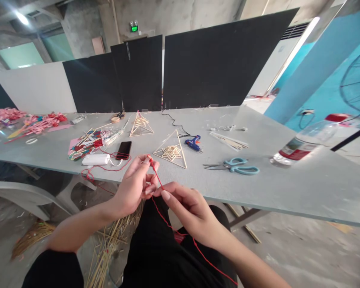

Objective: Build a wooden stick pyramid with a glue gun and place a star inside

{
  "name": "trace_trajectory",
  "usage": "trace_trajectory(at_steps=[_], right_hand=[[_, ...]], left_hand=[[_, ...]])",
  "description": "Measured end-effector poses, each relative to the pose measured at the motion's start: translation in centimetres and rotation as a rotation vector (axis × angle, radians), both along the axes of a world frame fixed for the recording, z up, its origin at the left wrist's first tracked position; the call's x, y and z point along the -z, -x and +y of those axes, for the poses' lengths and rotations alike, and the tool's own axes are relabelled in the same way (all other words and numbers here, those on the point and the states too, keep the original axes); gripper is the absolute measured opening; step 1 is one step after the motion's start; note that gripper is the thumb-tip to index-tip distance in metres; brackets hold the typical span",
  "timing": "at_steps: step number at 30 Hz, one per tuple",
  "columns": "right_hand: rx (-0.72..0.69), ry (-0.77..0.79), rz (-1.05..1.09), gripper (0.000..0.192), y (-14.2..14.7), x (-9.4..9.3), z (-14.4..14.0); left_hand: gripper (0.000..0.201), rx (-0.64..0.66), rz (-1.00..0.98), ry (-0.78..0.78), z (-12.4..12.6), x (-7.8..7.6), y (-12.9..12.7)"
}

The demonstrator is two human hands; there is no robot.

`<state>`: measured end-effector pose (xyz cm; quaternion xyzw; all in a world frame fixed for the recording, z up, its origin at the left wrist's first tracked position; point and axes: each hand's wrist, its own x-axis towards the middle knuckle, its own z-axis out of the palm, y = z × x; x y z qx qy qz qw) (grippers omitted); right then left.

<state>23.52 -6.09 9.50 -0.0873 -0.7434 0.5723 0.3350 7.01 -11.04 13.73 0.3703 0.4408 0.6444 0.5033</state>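
Observation:
Over my lap, at the table's front edge, both hands hold a red string (156, 177). My left hand (135, 182) pinches it between thumb and fingertips, and a strand loops around its fingers. Lower and to the right, my right hand (192, 206) grips the same string between thumb and forefinger, with a short taut stretch between the hands. One length hangs down across my black trousers to the lower right. More red string lies in loops on the table to the left. Beyond my hands a triangular stick frame (171, 153) lies on the table.
On the grey table (288, 192) are scissors (235, 166), a blue glue gun (193, 143), loose sticks (229, 141), a tilted-looking bottle (306, 144), a phone (124, 150), a white power bank (96, 159) and another stick pyramid (140, 125). A plastic chair (27, 194) stands left. Sticks litter the floor.

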Motion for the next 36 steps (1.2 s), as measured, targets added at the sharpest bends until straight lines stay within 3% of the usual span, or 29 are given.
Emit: trace_trajectory(at_steps=[8,14,21,24,28,32,36], right_hand=[[-0.013,0.225,0.181,0.026,-0.2,0.5,-0.7],[-0.067,-0.063,0.105,0.020,0.3,-0.3,-2.3],[0.074,-0.252,0.223,0.015,-1.1,-0.8,-3.0],[0.028,-0.255,0.201,0.015,-2.2,-0.4,-2.8],[-0.115,-0.145,0.225,0.016,-2.9,0.7,-2.5],[-0.079,-0.095,0.244,0.018,-2.9,1.6,-2.5],[-0.043,-0.111,0.267,0.019,-2.8,2.1,-2.7]], left_hand=[[0.031,-0.045,0.167,-0.135,0.5,1.0,0.1],[0.012,-0.129,0.461,-0.503,0.9,2.9,0.1],[0.012,-0.127,0.609,-0.768,0.8,3.9,0.3],[0.015,-0.088,0.620,-0.818,0.4,3.6,0.1],[0.012,-0.059,0.648,-0.838,-0.3,3.4,-0.3],[0.008,-0.058,0.666,-0.673,-1.0,3.3,-0.4],[0.007,-0.097,0.679,-0.686,-1.1,3.2,-0.5]])
